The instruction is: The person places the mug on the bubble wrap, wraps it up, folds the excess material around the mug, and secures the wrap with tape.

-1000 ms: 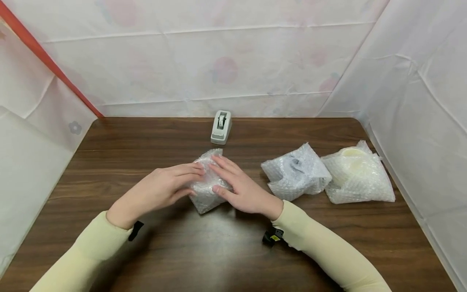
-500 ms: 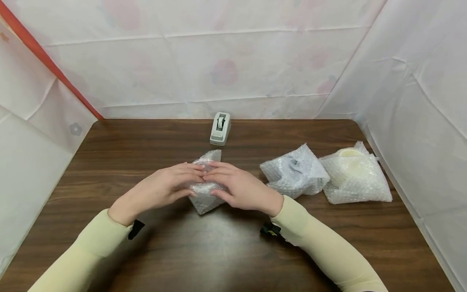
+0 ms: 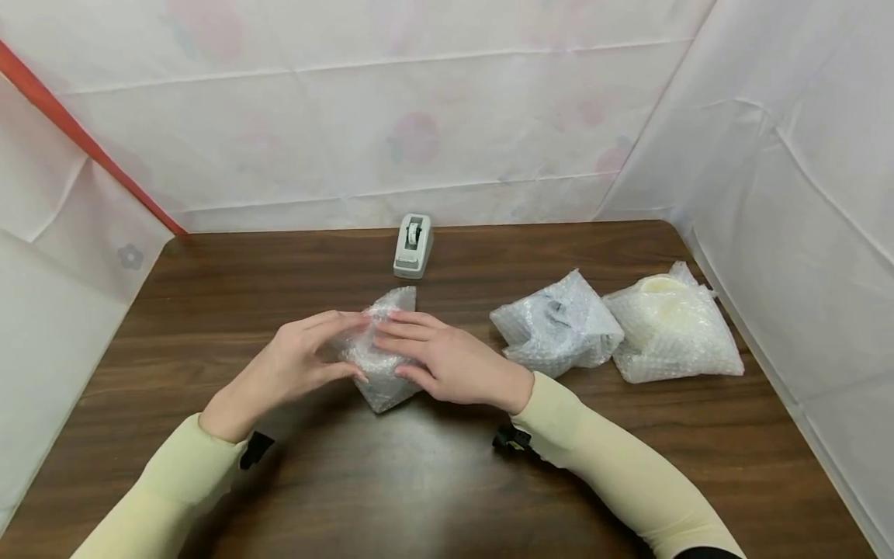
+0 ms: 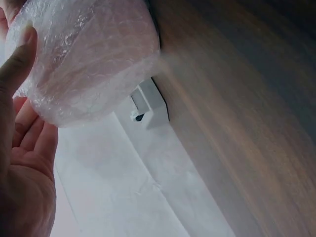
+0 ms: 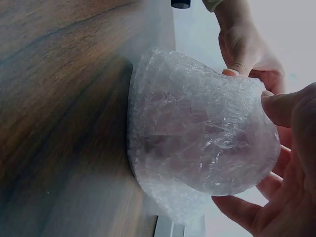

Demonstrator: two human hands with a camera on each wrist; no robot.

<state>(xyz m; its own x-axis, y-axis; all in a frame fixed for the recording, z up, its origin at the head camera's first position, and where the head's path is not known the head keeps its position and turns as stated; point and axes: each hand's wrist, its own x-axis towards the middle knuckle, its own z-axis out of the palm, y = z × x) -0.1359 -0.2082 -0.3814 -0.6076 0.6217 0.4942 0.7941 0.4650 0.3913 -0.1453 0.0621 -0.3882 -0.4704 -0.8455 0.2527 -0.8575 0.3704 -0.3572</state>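
A bubble-wrapped bundle (image 3: 382,351) sits on the table between both hands, with something pinkish and rounded showing through the film in the wrist views. From its left side, my left hand (image 3: 282,361) holds it, thumb on the near side and fingers over the top. My right hand (image 3: 457,361) lies across its right side with fingers extended and spread, touching the wrap. In the left wrist view, the left thumb (image 4: 22,54) rests against the plastic. The right wrist view has the bundle's wrapped side (image 5: 197,128) facing the camera. What exactly is inside cannot be made out.
A white tape dispenser (image 3: 413,246) stands behind the bundle. Two other bubble-wrapped packages lie to the right, one with greyish contents (image 3: 559,322) and one with cream-coloured contents (image 3: 672,322). Pale plastic sheeting (image 3: 412,109) encloses the wooden table (image 3: 412,481) at the back and sides.
My right hand's fingers have slid leftward across the top of the bundle. The left hand's fingertips have shifted slightly on the wrap. The head view has turned a little.
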